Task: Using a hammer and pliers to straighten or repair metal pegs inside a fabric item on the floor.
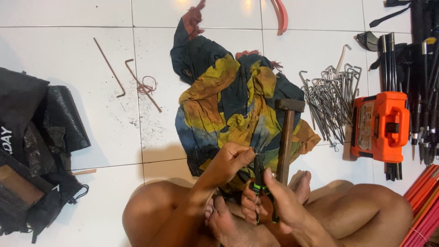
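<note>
I sit cross-legged on a white tiled floor. My right hand (270,201) grips the black and green handles of a pair of pliers (259,176), jaws pointing away from me. My left hand (233,158) pinches a small thin metal piece right at the plier jaws; the piece is too small to make out. A hammer (286,137) with a wooden handle lies just right of my hands, head away from me. Under the hands spreads a crumpled yellow, blue and orange cloth (228,100).
A pile of bent metal pegs (331,98) lies to the right, beside an orange tool case (380,126) and dark poles (423,82). Two rusty pegs (137,80) lie at upper left. Black bags (36,137) sit at left; orange rods (423,206) at lower right.
</note>
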